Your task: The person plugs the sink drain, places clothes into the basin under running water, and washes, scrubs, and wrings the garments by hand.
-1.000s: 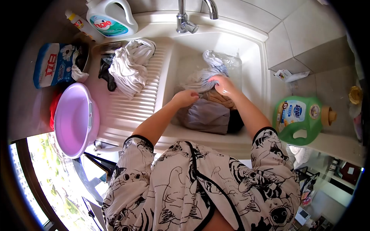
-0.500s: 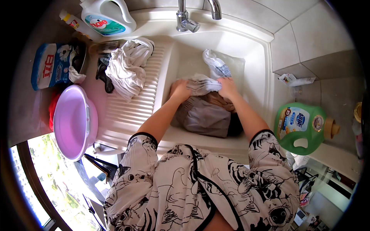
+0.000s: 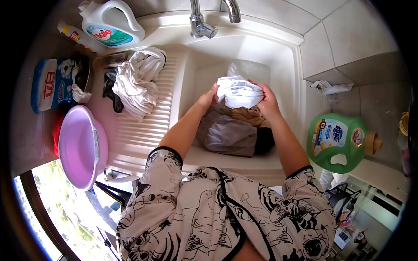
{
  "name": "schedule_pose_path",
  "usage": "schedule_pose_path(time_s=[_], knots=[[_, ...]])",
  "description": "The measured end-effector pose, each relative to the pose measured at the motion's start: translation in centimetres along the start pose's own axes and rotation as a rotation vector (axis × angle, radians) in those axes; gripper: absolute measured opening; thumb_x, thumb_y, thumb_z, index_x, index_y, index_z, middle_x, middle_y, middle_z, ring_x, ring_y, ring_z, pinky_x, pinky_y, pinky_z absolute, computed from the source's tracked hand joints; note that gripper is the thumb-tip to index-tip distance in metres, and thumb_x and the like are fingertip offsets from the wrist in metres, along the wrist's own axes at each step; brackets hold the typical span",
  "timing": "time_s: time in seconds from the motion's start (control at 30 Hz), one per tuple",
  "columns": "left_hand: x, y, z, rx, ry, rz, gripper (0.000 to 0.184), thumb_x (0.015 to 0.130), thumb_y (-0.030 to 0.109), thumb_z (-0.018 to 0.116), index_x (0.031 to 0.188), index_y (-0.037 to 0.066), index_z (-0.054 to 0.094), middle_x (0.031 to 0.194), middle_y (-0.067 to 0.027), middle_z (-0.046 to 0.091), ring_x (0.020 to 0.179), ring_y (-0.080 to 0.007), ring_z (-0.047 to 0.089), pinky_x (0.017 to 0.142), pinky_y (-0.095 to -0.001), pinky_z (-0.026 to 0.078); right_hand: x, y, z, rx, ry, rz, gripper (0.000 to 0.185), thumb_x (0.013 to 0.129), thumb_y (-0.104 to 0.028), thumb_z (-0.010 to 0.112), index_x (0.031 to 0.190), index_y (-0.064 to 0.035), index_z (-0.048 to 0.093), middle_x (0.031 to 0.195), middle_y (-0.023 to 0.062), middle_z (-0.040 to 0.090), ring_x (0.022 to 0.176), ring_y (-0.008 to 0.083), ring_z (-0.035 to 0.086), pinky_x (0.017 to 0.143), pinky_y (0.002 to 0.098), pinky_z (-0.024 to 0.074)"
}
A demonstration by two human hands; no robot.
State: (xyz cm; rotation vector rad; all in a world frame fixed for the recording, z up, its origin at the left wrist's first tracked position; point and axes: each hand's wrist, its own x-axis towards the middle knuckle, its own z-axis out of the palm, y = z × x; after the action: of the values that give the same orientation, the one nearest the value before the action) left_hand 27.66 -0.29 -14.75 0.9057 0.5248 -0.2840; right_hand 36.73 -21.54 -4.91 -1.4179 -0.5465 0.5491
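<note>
I am holding a white cloth (image 3: 239, 93) up over the sink (image 3: 287, 65) with both hands. My left hand (image 3: 209, 98) is gripping its left side, and my right hand (image 3: 268, 102) is gripping its right side. My fingers are bending around the edges, but some of them are hiding behind the cloth, so I cannot tell how they are all sitting. The cloth is bunching up between my hands, and a bit of it is poking out on the side near the tap (image 3: 201, 28).

Closer to me, a grey cloth (image 3: 228, 135) is lying in the sink. A brown cloth (image 3: 251, 115) and a black cloth (image 3: 264, 141) are lying right next to it. To the left of these, a pile of white clothes (image 3: 137, 82) is resting on the bumpy washboard (image 3: 167, 102), and a dark cloth (image 3: 113, 93) is peeking out beside the pile.

A purple tub (image 3: 78, 148) is standing tipped on its side at the far left. A green bottle (image 3: 335, 141) is lying on the right, and a white bottle (image 3: 111, 26) is sitting at the back left. I am wearing a shirt (image 3: 204, 209) with cats on it.
</note>
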Motion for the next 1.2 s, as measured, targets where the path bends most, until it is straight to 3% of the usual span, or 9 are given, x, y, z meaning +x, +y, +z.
schedule_pose_path(time_s=[0.03,0.17,0.27,0.5,0.6,0.7,0.83,1.03,1.2], knots=[[-1.7,1.5,1.6,-0.332,-0.096,0.067,0.05,0.086,0.037,0.062,0.124,0.008,0.047,0.109,-0.0113,0.058,0.101,-0.0235,0.056,0.085,-0.0337,0.047,-0.1,-0.3,-0.1,-0.087,-0.042,0.054,0.043,0.077,0.009,0.06,0.118,0.0007,0.05,0.122,0.012,0.054,0.118,0.021,0.048,0.096,0.0299,0.0391],[-4.1,4.6,2.2,-0.038,0.074,0.121,0.043,0.084,0.033,0.066,0.117,0.008,0.053,0.099,-0.0051,0.062,0.09,-0.0164,0.059,0.078,-0.0307,0.047,0.4,-1.4,-2.5,-0.737,-0.433,0.172,0.06,0.079,-0.009,0.068,0.132,-0.0017,0.041,0.135,0.0155,0.042,0.126,0.0236,0.04,0.101,0.035,0.0353],[-5.8,7.0,3.3,0.28,-0.031,0.309,0.037,0.082,0.024,0.069,0.113,0.007,0.055,0.098,-0.0029,0.062,0.087,-0.0129,0.058,0.077,-0.0293,0.047,1.3,-0.9,-1.9,-0.237,-0.266,0.257,0.077,0.077,-0.026,0.072,0.138,-0.0045,0.031,0.14,0.0177,0.035,0.131,0.027,0.033,0.105,0.0385,0.0303],[-10.3,12.6,7.6,0.83,-0.448,0.586,0.017,0.08,0.002,0.066,0.096,0.001,0.061,0.092,-0.0052,0.06,0.087,-0.0173,0.057,0.075,-0.0285,0.045,3.9,-3.4,0.8,-0.162,-0.344,0.16,0.104,0.073,-0.051,0.07,0.147,-0.0166,0.006,0.143,0.0175,0.032,0.131,0.0264,0.032,0.104,0.0387,0.0302],[-12.5,13.9,8.2,1.164,-0.508,0.699,0.016,0.076,-0.002,0.067,0.091,0.001,0.061,0.089,-0.0105,0.056,0.087,-0.0264,0.057,0.069,-0.0329,0.045,4.1,-4.7,0.3,0.157,-0.404,0.245,0.103,0.074,-0.051,0.069,0.147,-0.016,0.005,0.138,0.0142,0.04,0.125,0.0217,0.039,0.101,0.0351,0.0337],[-13.8,14.6,8.8,1.196,-0.483,0.819,0.016,0.076,0.002,0.068,0.091,0.002,0.062,0.089,-0.0106,0.057,0.085,-0.0238,0.058,0.069,-0.0334,0.045,3.9,-5.2,1.2,-0.242,-0.386,0.254,0.062,0.082,-0.043,0.066,0.128,-0.0091,0.044,0.106,0.0074,0.059,0.098,0.0159,0.054,0.086,0.0297,0.042],[-16.4,17.7,8.4,1.479,-0.03,0.721,0.026,0.075,0.017,0.072,0.096,0.005,0.062,0.09,-0.0126,0.062,0.08,-0.0236,0.062,0.071,-0.0318,0.048,4.6,-8.4,-0.1,-0.515,-0.155,-0.037,0.034,0.086,-0.037,0.063,0.093,-0.0037,0.064,0.079,0.0036,0.063,0.071,0.0124,0.055,0.065,0.0269,0.0453],[-19.1,22.7,9.9,1.68,0.389,0.912,0.042,0.075,0.031,0.068,0.112,0.015,0.056,0.09,-0.0139,0.066,0.082,-0.0335,0.063,0.073,-0.0404,0.051,5.7,-18.8,-1.0,-0.656,0.208,-0.511,0.031,0.085,-0.036,0.065,0.091,-0.0054,0.064,0.065,-0.0006,0.056,0.057,0.006,0.044,0.053,0.0212,0.038],[-22.2,27.7,10.8,1.475,0.571,0.993,0.035,0.076,0.028,0.072,0.103,0.008,0.062,0.082,-0.0114,0.066,0.072,-0.0204,0.064,0.066,-0.0301,0.049,7.0,-25.1,-4.5,-0.55,0.375,-0.559,0.031,0.086,-0.033,0.064,0.095,-0.0025,0.062,0.079,-0.0024,0.057,0.069,0.0052,0.046,0.061,0.0181,0.0378]])
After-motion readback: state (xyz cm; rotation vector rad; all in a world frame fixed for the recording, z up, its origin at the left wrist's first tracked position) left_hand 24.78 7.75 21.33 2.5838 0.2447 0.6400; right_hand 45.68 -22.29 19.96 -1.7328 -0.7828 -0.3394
